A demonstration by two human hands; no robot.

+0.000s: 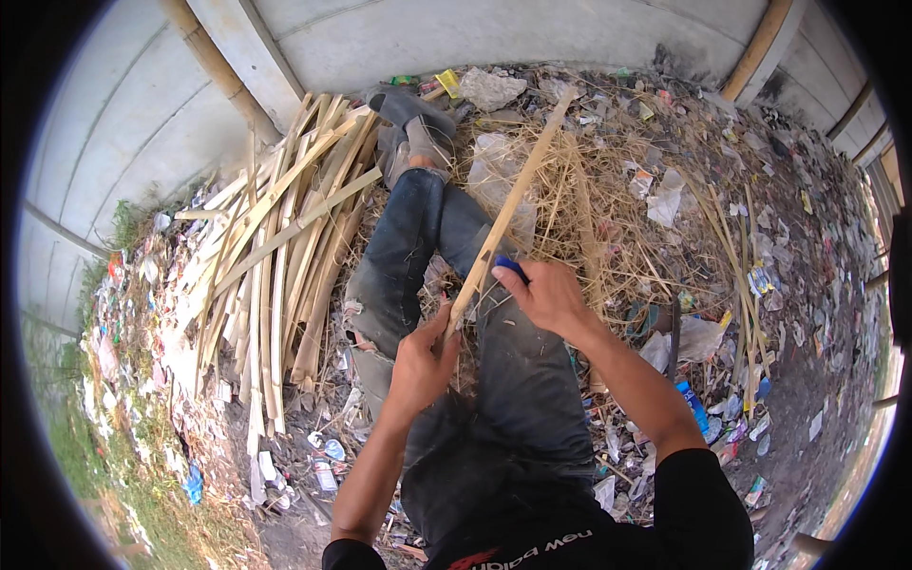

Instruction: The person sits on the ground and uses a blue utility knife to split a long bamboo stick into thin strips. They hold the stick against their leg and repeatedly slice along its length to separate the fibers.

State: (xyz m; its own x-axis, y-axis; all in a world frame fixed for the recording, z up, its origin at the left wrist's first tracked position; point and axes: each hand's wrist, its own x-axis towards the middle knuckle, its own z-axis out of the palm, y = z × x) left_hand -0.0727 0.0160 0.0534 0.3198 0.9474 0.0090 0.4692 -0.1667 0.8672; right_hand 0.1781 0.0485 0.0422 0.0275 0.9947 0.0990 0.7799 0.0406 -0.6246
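Observation:
A long pale bamboo strip slants up and away over my outstretched legs. Near its lower end, my left hand is closed around it, with the thumb along the strip. My right hand grips a tool with a blue handle, held right beside the strip's edge. Fingers cover most of this tool, so its blade or working end cannot be made out. The strip has a dark mark close to the blue handle.
Many cut bamboo strips lie piled left of my legs. Thin bamboo shavings cover the ground to their right. Several longer strips lie farther right among scattered litter. A grey panel wall with bamboo posts stands beyond my feet.

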